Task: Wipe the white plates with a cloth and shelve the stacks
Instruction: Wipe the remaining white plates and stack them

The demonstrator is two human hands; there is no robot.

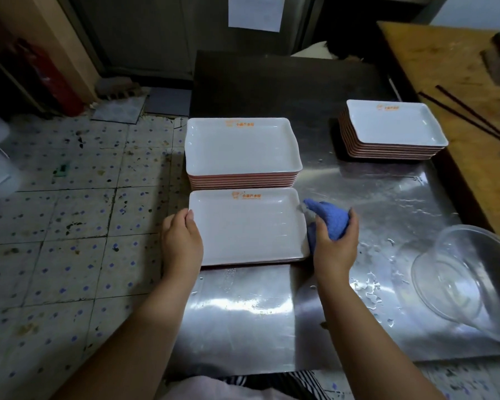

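Plates fill the middle of the frame: a low white stack (247,226) at the steel tabletop (373,197) edge, a taller stack (241,148) just above it, a third (394,125) at upper right. Left hand (181,241) rests on the near stack's left rim, fingers relaxed. Right hand (335,246) grips a bunched blue cloth (328,219) against its right rim. Clear bowl (468,281) lies tilted at lower right.
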